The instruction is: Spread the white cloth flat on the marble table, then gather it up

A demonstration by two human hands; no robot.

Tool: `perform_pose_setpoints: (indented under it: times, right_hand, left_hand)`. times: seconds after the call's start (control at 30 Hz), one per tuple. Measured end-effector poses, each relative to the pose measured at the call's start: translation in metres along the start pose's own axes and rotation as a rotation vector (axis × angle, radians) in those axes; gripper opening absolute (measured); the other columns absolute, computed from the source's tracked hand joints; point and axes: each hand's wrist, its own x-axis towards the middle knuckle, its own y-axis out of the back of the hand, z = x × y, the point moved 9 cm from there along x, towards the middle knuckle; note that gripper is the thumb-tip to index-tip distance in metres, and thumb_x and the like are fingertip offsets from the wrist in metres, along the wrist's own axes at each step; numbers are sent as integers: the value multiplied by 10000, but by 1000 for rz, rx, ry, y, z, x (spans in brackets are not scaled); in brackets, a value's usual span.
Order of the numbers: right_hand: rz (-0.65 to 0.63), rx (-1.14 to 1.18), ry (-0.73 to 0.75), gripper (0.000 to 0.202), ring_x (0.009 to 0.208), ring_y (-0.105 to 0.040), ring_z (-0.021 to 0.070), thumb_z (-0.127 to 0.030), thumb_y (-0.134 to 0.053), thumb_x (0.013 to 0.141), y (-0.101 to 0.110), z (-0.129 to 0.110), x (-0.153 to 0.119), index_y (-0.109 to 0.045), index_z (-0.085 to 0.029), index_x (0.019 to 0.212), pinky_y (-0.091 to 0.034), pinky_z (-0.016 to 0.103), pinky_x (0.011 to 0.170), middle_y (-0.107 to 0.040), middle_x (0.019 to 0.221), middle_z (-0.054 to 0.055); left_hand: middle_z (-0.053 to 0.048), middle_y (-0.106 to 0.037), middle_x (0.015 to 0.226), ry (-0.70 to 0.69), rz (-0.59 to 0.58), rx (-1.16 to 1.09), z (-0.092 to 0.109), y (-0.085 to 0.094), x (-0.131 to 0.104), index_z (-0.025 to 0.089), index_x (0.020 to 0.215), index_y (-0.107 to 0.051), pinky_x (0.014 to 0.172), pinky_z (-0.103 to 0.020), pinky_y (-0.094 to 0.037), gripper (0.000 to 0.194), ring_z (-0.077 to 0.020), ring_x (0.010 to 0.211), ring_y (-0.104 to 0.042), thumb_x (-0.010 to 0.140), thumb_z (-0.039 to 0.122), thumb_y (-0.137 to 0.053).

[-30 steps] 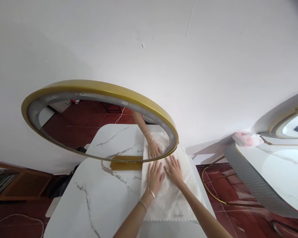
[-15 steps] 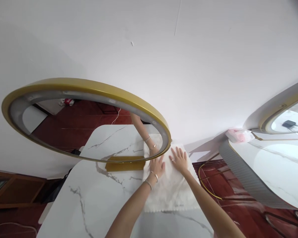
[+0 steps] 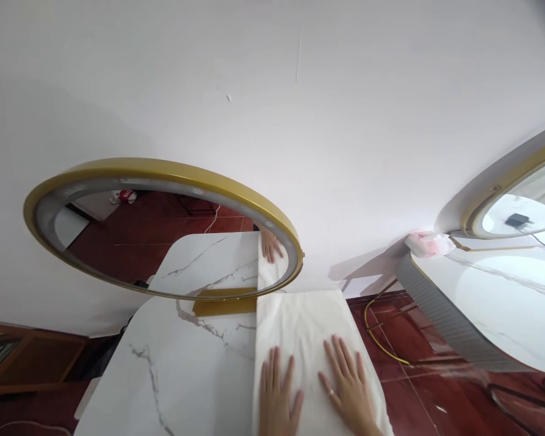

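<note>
A white cloth (image 3: 306, 321) is spread over the right end of the marble-patterned table (image 3: 200, 369), its far edge close to the wall. My left hand (image 3: 279, 390) lies flat on the near left part of the cloth, fingers stretched forward and thumb apart. To its right, my right hand (image 3: 347, 381) also rests palm down on the cloth with fingers spread; a ring shows on one finger. Neither hand grips anything. The cloth's near end runs out of view at the bottom.
An oval gold-framed mirror (image 3: 172, 166) stands over the table on a gold base (image 3: 227, 306), reflecting a hand and the cloth. On the right are a second table (image 3: 504, 303), a pink-and-white packet (image 3: 429, 243) and another mirror (image 3: 481, 209). The floor (image 3: 413, 339) is red.
Both hands have slid back toward me, from the far part of the cloth to its near part. The cloth now extends further toward me and looks smoother. The view has shifted slightly.
</note>
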Motion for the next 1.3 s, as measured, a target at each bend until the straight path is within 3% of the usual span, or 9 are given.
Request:
perform_pose_setpoints:
  times: [0.1,0.33,0.47,0.63,0.77,0.87,1.0,1.17,1.3]
  right_hand:
    - [3,-31,-8,697,1391,-260,287,-521,-381,897,-1,0,1,-111,-284,1495,-117,569,1119,-303,1509,64]
    - [-34,-46,-46,576,1403,-209,263,-481,-294,932,-27,40,113,-270,-248,1459,-115,578,1105,-312,1509,80]
    - [33,-22,-152,587,1330,-315,302,-509,-331,916,-27,58,140,-408,-154,1377,-254,531,1060,-396,1427,173]
    - [91,-36,-213,462,1172,-476,270,-423,-314,941,-11,52,92,-545,-155,1237,-369,432,986,-566,1231,146]
    - [122,-91,-114,538,1347,-323,261,-437,-347,934,6,23,26,-342,-224,1427,-223,479,1095,-409,1451,85]
    - [140,-129,-108,637,1377,-285,254,-454,-389,916,9,10,-23,-187,-251,1485,-195,471,1103,-343,1495,69]
    - [222,-167,-38,677,1321,-381,262,-508,-440,877,5,-3,-69,-231,-267,1474,-242,445,1070,-434,1439,70]
    - [227,-34,-107,457,1145,-534,257,-538,-460,872,7,14,-66,-536,-297,1253,-394,407,949,-587,1260,57]
    - [178,80,-239,370,972,-580,236,-507,-391,917,8,34,-19,-615,-231,1021,-455,380,858,-636,1044,86]
  left_hand:
    - [-19,-203,1548,20,24,15,0,-1,-3,324,1466,-226,1093,-508,-337,651,-282,1413,-213,863,339,-473]
    - [-60,-190,1558,-11,50,-63,-8,-8,111,275,1449,-283,1133,-497,-260,579,-278,1420,-190,903,348,-461]
    - [-98,-351,1492,-33,48,-82,-13,-20,142,199,1369,-419,1129,-477,-280,473,-262,1402,-252,912,317,-451]
    - [-93,-339,1499,-121,71,-7,0,-9,110,208,1423,-334,1118,-492,-273,588,-262,1399,-260,890,414,-472]
    - [-70,-298,1520,-135,115,67,11,-2,52,229,1465,-247,1119,-466,-254,636,-249,1396,-268,888,404,-448]
    - [-64,-341,1500,-129,173,68,9,-21,2,246,1463,-263,1091,-476,-286,692,-277,1357,-342,840,450,-482]
    - [-64,-564,1324,-127,302,22,-12,-50,-46,323,1350,-475,949,-480,-416,681,-315,1167,-536,726,584,-557]
    - [-34,-644,1192,-41,106,-86,-27,-46,-24,344,1165,-632,875,-403,-486,377,-251,1052,-595,834,461,-493]
    - [-30,-387,1475,42,127,-115,-17,-13,36,307,1355,-460,1057,-429,-381,451,-249,1346,-356,908,324,-401]
